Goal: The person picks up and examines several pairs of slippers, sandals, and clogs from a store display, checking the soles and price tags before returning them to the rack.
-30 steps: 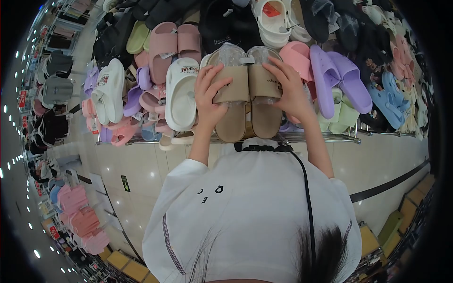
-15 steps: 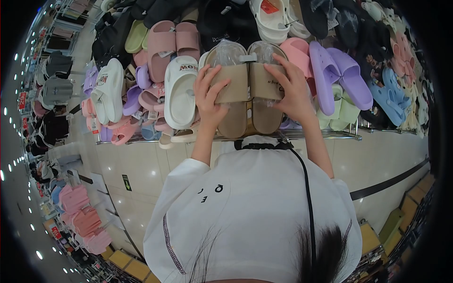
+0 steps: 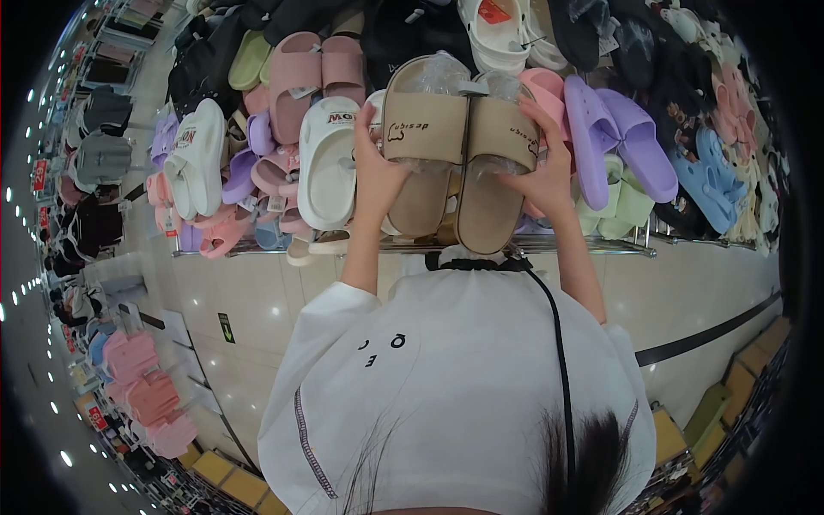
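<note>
A pair of brown slide sandals (image 3: 427, 127) is held up between my two hands, joined by a small grey tag (image 3: 471, 88). Dark lettering marks both straps, and clear plastic stuffing fills the toe openings. My left hand (image 3: 376, 167) is closed on the left edge, its thumb below the strap and its fingers along the outer side. Gripping the other edge is my right hand (image 3: 547, 167), thumb under the strap and fingers over its outer side. White slides (image 3: 328, 184) lie just left of my left hand; purple slides (image 3: 614, 142) lie right of my right hand.
Slippers in many colours crowd the display, including pink slides (image 3: 296, 81) and blue clogs (image 3: 714, 176). A metal rail (image 3: 592, 247) runs along its front edge. Racks of clothes (image 3: 129, 360) stand at the left, beyond the tiled floor (image 3: 257, 292).
Both hands have raised the brown slides nearer and tilted them slightly. The fingers that lay across the straps have moved to the outer sides, showing the lettering.
</note>
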Tool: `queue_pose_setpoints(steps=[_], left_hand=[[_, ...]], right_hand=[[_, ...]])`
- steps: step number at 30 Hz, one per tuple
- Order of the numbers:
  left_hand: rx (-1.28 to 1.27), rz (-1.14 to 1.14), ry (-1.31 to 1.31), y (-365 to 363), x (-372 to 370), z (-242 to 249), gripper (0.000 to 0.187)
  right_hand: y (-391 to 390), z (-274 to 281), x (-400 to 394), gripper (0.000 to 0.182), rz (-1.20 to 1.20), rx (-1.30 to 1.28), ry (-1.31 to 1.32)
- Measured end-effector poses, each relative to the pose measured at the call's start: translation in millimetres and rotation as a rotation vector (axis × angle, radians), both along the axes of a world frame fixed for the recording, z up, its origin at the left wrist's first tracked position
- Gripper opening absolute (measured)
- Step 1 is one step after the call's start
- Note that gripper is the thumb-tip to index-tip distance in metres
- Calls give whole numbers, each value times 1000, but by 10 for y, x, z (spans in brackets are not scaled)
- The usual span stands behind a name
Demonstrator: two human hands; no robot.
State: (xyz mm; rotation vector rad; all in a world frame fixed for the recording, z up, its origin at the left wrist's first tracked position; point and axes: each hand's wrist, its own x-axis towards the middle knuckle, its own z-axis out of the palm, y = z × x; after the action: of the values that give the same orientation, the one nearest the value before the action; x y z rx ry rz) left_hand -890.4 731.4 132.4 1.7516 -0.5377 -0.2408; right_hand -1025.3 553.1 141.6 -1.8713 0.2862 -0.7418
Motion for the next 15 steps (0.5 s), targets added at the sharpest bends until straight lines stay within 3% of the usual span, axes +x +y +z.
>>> queue_pose_setpoints(steps=[4,6,10,12,13,15], left_hand=[[11,-210,241,103,18,135,91],[-266,-338,469,119,-2,281,94],[-328,-399,394,148,-33,357,93],[-629,-470,675,171,-33,331,90],[-632,-467,678,165,-81,336,90],[-660,-504,691,114,-217,393,87]], right_hand=[[8,-58,-7,76,-53,-114,25],[-4,-155,-18,76,-80,119,-48],[26,-223,-26,74,-43,246,-99],[38,-193,-34,73,-41,294,-121],[30,-223,-37,73,-40,293,-116],[16,-329,-22,72,57,560,-213]])
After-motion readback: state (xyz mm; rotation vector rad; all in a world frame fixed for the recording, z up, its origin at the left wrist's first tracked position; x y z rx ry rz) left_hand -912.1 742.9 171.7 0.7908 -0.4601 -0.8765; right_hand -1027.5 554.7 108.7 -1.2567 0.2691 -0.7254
